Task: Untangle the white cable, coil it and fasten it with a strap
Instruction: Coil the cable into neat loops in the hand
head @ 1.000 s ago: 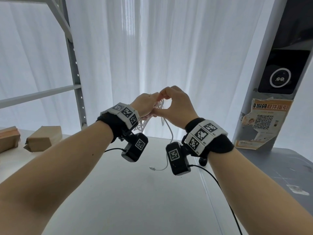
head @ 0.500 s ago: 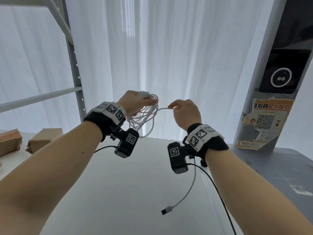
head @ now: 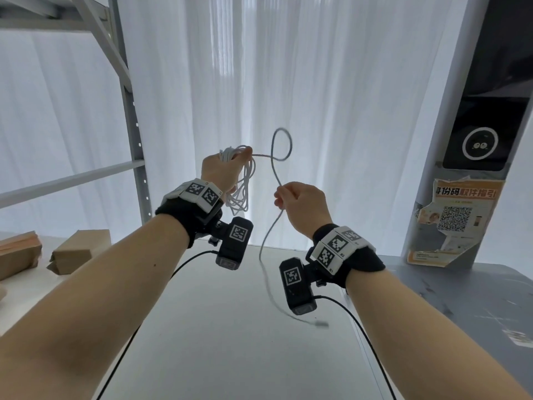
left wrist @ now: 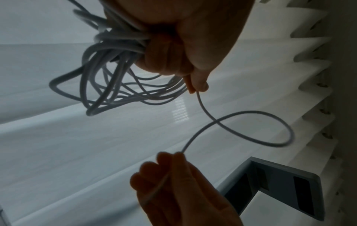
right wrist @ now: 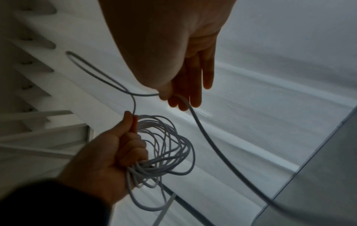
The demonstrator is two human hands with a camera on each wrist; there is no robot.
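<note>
My left hand (head: 223, 171) is raised above the table and grips a bundle of white cable coils (head: 240, 192), which hang below the fist (left wrist: 173, 50) (right wrist: 164, 146). From its thumb and forefinger a free length runs right into a small upright loop (head: 281, 144) (left wrist: 257, 126), then down to my right hand (head: 300, 202). There the thumb and fingers (right wrist: 173, 97) pinch the cable. Below the right hand the tail (head: 266, 272) drops to a blurred plug (head: 320, 324) over the table. No strap is in view.
A white table (head: 230, 327) lies under my arms, with a grey surface (head: 461, 298) on its right. Cardboard boxes (head: 79, 249) sit at the left by a metal shelf frame (head: 132, 134). A pillar with a black device and a poster (head: 458, 217) stands on the right. White curtains hang behind.
The hands, joined a second ago, have drawn apart. The left rose with the coils; the right dropped lower, a loop has formed between them, and the plug end swung right.
</note>
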